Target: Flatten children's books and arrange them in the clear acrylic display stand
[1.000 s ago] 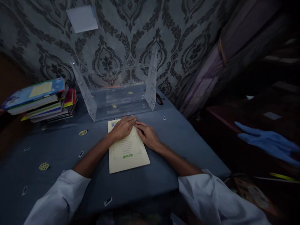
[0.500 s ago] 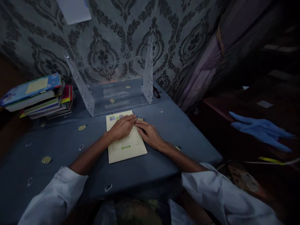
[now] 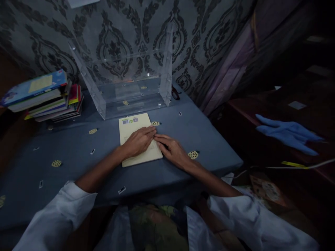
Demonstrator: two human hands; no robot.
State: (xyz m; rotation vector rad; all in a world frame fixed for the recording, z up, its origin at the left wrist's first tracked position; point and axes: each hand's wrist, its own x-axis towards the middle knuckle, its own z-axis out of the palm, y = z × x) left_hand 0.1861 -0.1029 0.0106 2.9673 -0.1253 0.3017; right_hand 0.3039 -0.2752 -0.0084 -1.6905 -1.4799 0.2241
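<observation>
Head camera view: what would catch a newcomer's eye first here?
Probably the pale booklet on the dark blue tablecloth, with the left hand laid flat across it and the right hand at its right edge. Next, likely the bright blue glove off to the right, beyond the table, and the stack of colourful books at the left, beside a clear plastic rack standing near the patterned wall.

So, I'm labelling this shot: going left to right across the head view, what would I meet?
Stack of books → pale booklet → glasses → blue glove.
</observation>
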